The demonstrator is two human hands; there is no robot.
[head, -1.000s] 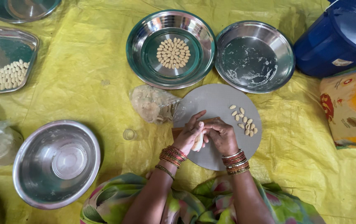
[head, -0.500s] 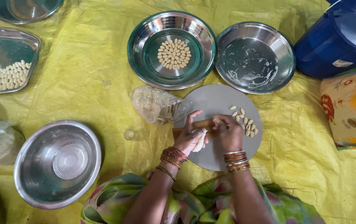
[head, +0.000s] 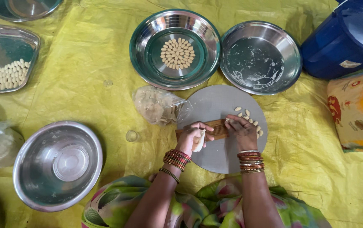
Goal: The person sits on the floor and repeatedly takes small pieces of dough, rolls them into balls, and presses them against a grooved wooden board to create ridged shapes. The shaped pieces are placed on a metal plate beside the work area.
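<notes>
Yellow sheet [head: 84, 80], grey board [head: 215, 105]: left hand [head: 193, 137] clenched around dough [head: 199, 141], right hand [head: 241, 131] flat on ridged paddle [head: 217, 128].

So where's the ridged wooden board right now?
The wooden board lies on the round grey slab, centre of the head view, between the left hand and right hand, both touching it.

Beyond the hands sit two steel plates: one [head: 175, 50] holding a ring of pale shaped pieces, one [head: 260, 57] smeared white. Far left lies a tray [head: 8, 57] of similar pieces. An empty steel bowl [head: 59, 164] rests lower left; a blue bucket [head: 348, 36], possibly plastic, stands upper right.
</notes>
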